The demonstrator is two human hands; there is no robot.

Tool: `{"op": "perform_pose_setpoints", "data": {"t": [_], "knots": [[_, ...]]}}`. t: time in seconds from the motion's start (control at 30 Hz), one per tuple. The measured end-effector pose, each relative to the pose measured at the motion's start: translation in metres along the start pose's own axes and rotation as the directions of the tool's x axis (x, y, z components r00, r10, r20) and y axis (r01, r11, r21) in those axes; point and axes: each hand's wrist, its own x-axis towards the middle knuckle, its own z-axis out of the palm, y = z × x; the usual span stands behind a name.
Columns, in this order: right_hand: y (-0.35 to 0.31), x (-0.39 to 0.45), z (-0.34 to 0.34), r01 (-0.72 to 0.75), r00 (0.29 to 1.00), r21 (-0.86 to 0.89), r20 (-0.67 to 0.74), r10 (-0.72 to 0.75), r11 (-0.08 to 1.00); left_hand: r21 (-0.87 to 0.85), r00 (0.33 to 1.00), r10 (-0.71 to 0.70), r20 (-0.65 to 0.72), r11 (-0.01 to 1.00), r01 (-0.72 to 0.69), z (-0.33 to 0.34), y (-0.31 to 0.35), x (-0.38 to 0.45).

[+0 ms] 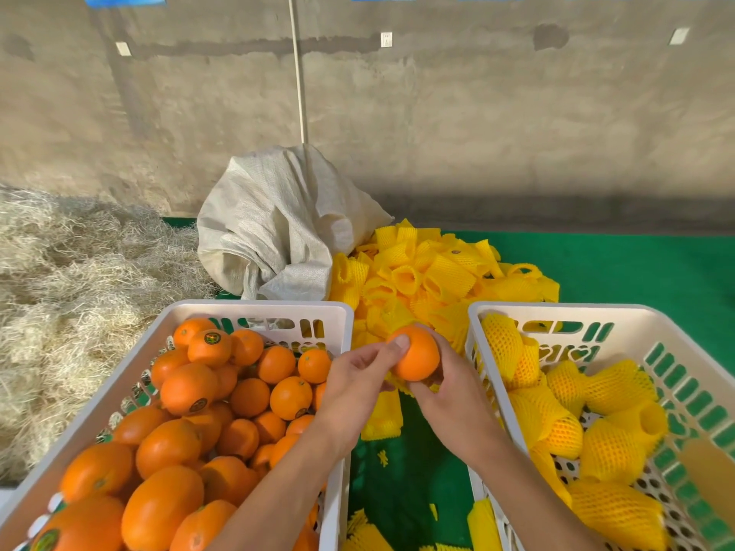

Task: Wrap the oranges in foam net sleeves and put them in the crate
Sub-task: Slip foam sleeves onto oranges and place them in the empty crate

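Holding one bare orange [415, 353] between them, both hands hover over the gap between the two white crates. The left hand [354, 385] pinches the fruit from the left with its thumb laid across the top. The right hand [453, 395] cups it from the right and below, fingers curled round the far side. A strip of yellow foam shows just under the fruit by the right fingers; whether that hand also holds a sleeve cannot be told.

The orange looks firm, round and fairly heavy for its size, with a smooth, slightly waxy skin that could roll out of a loose grip. It is best held round its widest part, leaving one end free for the net to slide over.

The foam net sleeves [429, 272] lie heaped on the green desk [636, 264] just beyond the hands. They appear very light, soft and springy, easily stretched open by two fingers inside the mouth, and likely to tear if pulled hard.

The left crate [254, 308] is piled with unwrapped oranges [187, 387], some bearing stickers. The right crate [557, 310] holds several wrapped oranges [612, 451] along its floor, with much room left. A pale woven sack [274, 228] slumps behind the sleeves, and dry straw [71, 280] is heaped to the left.
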Motion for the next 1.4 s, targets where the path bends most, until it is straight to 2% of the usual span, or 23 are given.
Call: {"op": "perform_pose_setpoints", "data": {"t": [0.13, 0.2, 0.37, 0.47, 0.57, 0.63, 0.67, 0.8, 0.9, 0.93, 0.97, 1.0, 1.07, 1.1, 1.17, 1.23, 1.3, 1.4], "knots": [[-0.003, 0.002, -0.008, 0.079, 0.99, -0.031, -0.116, -0.083, 0.996, -0.07, 0.991, 0.044, -0.128, 0.996, -0.053, -0.003, -0.001, 0.003], [-0.005, 0.002, -0.013, 0.095, 0.978, 0.016, -0.189, -0.09, 0.995, -0.077, 0.98, 0.048, -0.191, 0.995, -0.063, -0.001, 0.0, 0.003], [-0.016, -0.001, -0.013, 0.236, 0.92, 0.016, -0.327, -0.218, 0.972, 0.123, 0.962, 0.141, -0.234, 0.986, -0.114, 0.01, 0.001, -0.003], [-0.023, -0.005, -0.014, 0.334, 0.864, -0.107, -0.362, -0.349, 0.937, 0.155, 0.961, 0.172, -0.217, 0.978, -0.14, 0.01, 0.001, -0.004], [-0.032, -0.01, -0.013, 0.49, 0.747, -0.354, -0.302, -0.593, 0.797, 0.271, 0.941, 0.253, -0.225, 0.944, -0.189, 0.009, -0.004, -0.005], [-0.036, -0.012, -0.012, 0.557, 0.631, -0.557, -0.199, -0.75, 0.616, 0.298, 0.934, 0.265, -0.239, 0.936, -0.189, 0.009, -0.005, -0.005], [-0.036, -0.013, -0.011, 0.565, 0.597, -0.623, -0.144, -0.79, 0.541, 0.282, 0.938, 0.256, -0.234, 0.941, -0.187, 0.008, -0.007, -0.005], [-0.036, -0.014, -0.008, 0.589, 0.574, -0.672, -0.042, -0.818, 0.448, 0.31, 0.943, 0.292, -0.158, 0.922, -0.234, 0.006, -0.009, -0.003], [-0.038, -0.013, -0.009, 0.615, 0.522, -0.668, -0.053, -0.851, 0.419, 0.23, 0.944, 0.256, -0.209, 0.951, -0.207, 0.005, -0.012, 0.001], [-0.038, -0.013, -0.009, 0.63, 0.548, -0.606, -0.097, -0.831, 0.486, 0.161, 0.944, 0.218, -0.246, 0.97, -0.182, 0.004, -0.013, 0.003], [-0.039, -0.014, -0.009, 0.634, 0.614, -0.478, -0.165, -0.772, 0.607, 0.097, 0.943, 0.187, -0.275, 0.981, -0.167, 0.001, -0.016, 0.005], [-0.041, -0.015, -0.009, 0.594, 0.711, -0.308, -0.232, -0.664, 0.743, 0.056, 0.941, 0.176, -0.289, 0.984, -0.167, -0.002, -0.017, 0.007], [-0.043, -0.016, -0.008, 0.366, 0.888, -0.043, -0.283, -0.363, 0.93, 0.065, 0.935, 0.217, -0.279, 0.976, -0.207, -0.008, -0.02, 0.008], [-0.042, -0.016, -0.007, 0.232, 0.939, 0.013, -0.263, -0.22, 0.973, 0.09, 0.933, 0.249, -0.261, 0.968, -0.233, -0.008, -0.02, 0.007], [-0.036, -0.016, -0.002, 0.013, 0.99, 0.082, -0.141, -0.001, 0.997, 0.131, 0.929, 0.312, -0.199, 0.948, -0.29, -0.006, -0.02, 0.005], [-0.033, -0.017, 0.002, -0.134, 0.991, 0.2, 0.045, 0.127, 0.971, 0.161, 0.927, 0.351, -0.131, 0.93, -0.329, -0.001, -0.018, 0.001], [-0.033, -0.016, 0.004, -0.196, 0.976, 0.352, 0.162, 0.146, 0.915, 0.17, 0.929, 0.359, -0.089, 0.925, -0.341, 0.001, -0.014, -0.001], [-0.038, -0.013, 0.0, -0.201, 0.972, 0.533, 0.216, 0.098, 0.822, 0.152, 0.945, 0.317, -0.078, 0.941, -0.303, 0.0, -0.01, -0.003]]}}
